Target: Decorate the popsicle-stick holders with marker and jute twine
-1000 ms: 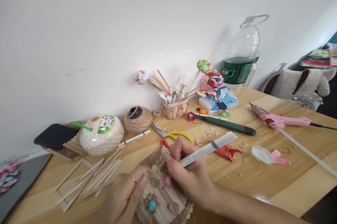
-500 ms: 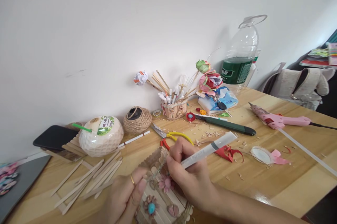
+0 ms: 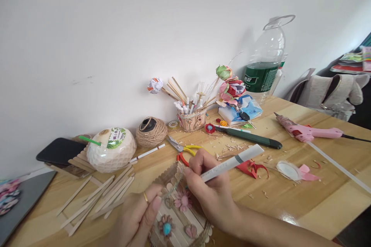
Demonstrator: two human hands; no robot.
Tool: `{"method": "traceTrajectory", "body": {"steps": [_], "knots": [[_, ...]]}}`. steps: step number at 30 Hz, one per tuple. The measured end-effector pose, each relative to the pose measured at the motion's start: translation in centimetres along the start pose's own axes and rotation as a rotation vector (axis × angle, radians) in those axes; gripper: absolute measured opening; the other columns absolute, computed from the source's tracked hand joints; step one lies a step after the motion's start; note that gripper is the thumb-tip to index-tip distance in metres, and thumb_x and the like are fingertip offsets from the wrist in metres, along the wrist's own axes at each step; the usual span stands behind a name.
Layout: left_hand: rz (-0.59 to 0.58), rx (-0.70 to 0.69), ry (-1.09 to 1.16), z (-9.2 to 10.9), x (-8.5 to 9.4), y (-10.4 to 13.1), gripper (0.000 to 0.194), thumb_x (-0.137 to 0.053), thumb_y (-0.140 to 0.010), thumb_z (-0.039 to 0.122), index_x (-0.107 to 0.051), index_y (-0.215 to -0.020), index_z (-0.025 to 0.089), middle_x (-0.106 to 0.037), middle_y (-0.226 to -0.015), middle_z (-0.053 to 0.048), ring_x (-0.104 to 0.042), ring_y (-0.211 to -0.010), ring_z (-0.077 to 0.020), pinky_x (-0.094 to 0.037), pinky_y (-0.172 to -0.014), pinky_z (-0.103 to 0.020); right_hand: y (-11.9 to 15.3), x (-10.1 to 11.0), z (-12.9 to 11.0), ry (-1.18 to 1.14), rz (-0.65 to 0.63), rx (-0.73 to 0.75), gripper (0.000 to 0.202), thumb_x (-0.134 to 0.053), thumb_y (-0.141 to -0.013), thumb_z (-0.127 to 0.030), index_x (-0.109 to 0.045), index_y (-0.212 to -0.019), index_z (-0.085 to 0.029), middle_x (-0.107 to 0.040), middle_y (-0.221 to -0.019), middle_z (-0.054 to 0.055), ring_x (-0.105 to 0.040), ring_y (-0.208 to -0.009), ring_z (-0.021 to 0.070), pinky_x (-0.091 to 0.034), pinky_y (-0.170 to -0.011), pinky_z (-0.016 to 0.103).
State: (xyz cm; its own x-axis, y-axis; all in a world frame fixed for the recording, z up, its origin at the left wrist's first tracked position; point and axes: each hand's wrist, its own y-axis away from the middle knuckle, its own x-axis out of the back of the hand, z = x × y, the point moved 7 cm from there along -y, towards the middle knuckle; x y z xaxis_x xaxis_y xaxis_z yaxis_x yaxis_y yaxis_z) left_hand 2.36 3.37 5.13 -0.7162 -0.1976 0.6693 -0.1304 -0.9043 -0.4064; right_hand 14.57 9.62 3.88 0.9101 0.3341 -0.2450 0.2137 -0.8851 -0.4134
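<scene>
The box (image 3: 177, 222), made of flat wooden sticks with a scalloped rim, is at the near edge of the view, tilted between the two hands. Its face bears a pink flower (image 3: 183, 200), a brown flower (image 3: 166, 227) with a blue centre and a small heart (image 3: 191, 231). The left hand (image 3: 139, 216), a gold ring on one finger, has its thumb and fingers closed on the box's left edge. The right hand (image 3: 213, 196) grips a white marker (image 3: 234, 162) with a grey band, its fingers drawn together at the upper right of the box; the marker's tip is hidden behind them.

Just beyond lie scissors (image 3: 182, 148) with yellow and red handles, and, right of the marker, a red scrap (image 3: 252, 169). Loose sticks (image 3: 107, 196) overlap left of the hands, near a wrapped coconut (image 3: 111, 150) with a green straw; a dark phone (image 3: 62, 150) is beside it. Farther back on the desk (image 3: 315, 216) are a twine roll (image 3: 152, 133), a holder (image 3: 193, 120) full of pens and rods, paper flowers (image 3: 232, 88) above a tissue pack (image 3: 240, 111), and a green-handled knife (image 3: 252, 138). A pink glue gun (image 3: 310, 133) lies to the right. A large bottle (image 3: 262, 75) stands upright by the wall; a pale bag (image 3: 333, 92) is past the desk's far right edge.
</scene>
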Motion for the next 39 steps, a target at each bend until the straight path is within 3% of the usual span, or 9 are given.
{"method": "traceTrajectory", "body": {"steps": [11,32,39], "knots": [[-0.028,0.035,-0.036,-0.34,-0.19,0.14,0.036,-0.033,-0.093,0.036,-0.064,-0.079,0.024,-0.05,-0.044,0.006,-0.05,-0.036,-0.0112,-0.039,-0.04,-0.019,-0.12,-0.42,0.1,-0.035,-0.066,-0.044,0.023,-0.045,-0.07,-0.009,-0.03,-0.059,-0.022,-0.043,-0.041,-0.01,-0.042,-0.034,0.005,-0.028,-0.032,0.014],[-0.033,0.034,0.013,-0.51,-0.19,0.16,0.029,-0.038,-0.091,0.034,-0.063,-0.08,0.025,-0.049,-0.044,0.006,-0.048,-0.036,-0.0109,-0.038,-0.039,-0.018,0.25,-0.45,0.77,-0.069,-0.081,-0.093,0.024,-0.047,-0.071,-0.009,-0.029,-0.061,-0.023,-0.039,-0.045,-0.01,-0.046,-0.034,0.006,-0.029,-0.033,0.016],[-0.002,0.052,0.017,-0.51,-0.08,0.23,0.033,-0.037,-0.091,0.037,-0.065,-0.08,0.024,-0.05,-0.043,0.005,-0.046,-0.036,-0.012,-0.042,-0.041,-0.019,0.12,-0.34,0.22,-0.019,-0.044,-0.05,0.023,-0.046,-0.07,-0.009,-0.03,-0.059,-0.022,-0.041,-0.042,-0.009,-0.048,-0.036,0.0065,-0.028,-0.034,0.016]]}}
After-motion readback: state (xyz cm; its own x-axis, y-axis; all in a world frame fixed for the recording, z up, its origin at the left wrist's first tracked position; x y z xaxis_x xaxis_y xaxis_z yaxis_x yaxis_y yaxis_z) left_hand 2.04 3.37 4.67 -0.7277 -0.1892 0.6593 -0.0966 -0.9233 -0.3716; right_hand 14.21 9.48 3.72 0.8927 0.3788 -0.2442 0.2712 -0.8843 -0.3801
